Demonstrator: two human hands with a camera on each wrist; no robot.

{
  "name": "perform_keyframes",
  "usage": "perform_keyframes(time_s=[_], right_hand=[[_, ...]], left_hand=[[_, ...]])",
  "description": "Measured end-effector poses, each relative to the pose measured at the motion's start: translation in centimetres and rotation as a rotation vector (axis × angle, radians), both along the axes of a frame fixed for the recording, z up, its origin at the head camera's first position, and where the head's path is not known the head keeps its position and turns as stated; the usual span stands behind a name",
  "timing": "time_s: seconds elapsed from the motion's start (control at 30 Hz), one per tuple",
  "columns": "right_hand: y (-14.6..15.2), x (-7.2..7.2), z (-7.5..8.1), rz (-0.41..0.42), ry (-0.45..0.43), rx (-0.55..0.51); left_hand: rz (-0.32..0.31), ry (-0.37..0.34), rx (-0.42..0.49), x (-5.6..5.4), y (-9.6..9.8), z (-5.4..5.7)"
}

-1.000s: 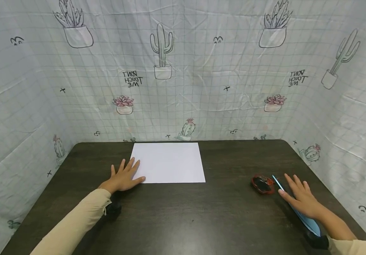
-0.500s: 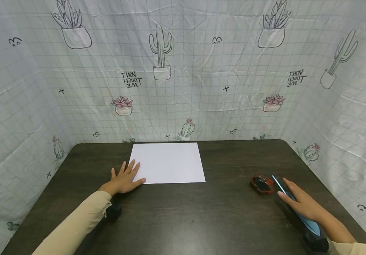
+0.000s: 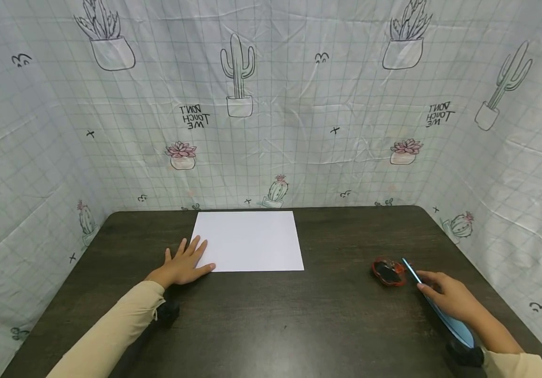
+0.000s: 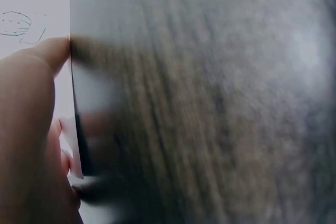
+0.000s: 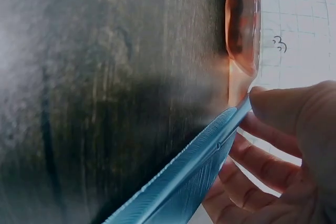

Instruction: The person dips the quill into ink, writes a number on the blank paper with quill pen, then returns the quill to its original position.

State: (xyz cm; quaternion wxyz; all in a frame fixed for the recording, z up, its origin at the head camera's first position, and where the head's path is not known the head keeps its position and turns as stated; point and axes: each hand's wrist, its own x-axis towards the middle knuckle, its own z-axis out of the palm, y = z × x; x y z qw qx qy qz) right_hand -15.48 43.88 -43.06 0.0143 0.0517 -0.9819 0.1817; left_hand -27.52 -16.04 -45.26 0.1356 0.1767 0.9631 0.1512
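Observation:
A white sheet of paper (image 3: 252,241) lies at the back of the table, left of centre. My left hand (image 3: 181,268) rests flat on its left side, fingers spread and thumb at the lower edge. The thumb (image 4: 31,82) also shows against the paper in the left wrist view. At the right, my right hand (image 3: 448,296) pinches the shaft of a blue feather quill (image 3: 460,329) between thumb and fingers. Its vane (image 5: 173,177) runs back under the hand, close over the table. Beyond the quill's tip sits a small red pot (image 3: 388,272) with dark contents.
The dark wooden table (image 3: 280,325) fills the lower view. A pale curtain (image 3: 299,157) printed with cacti stands right behind its back edge and along both sides. A black wrist strap (image 3: 465,354) sits low beside the right sleeve.
My right hand has gone from spread fingers above the quill to fingers curled around its shaft. The left hand stays in place on the paper.

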Motion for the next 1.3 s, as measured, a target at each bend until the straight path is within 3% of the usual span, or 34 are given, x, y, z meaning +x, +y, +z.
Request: perform_keyframes(time_s=[0.5,1.3], right_hand=[[-0.1,-1.1,-0.4,-0.004,-0.042,-0.027],[-0.9,-1.3,1.3,0.05,-0.011,-0.043]], left_hand=[[0.006,-0.001,-0.004,0.1,-0.2,-0.3],[0.003,0.018,-0.011,-0.1,-0.1,-0.2]])
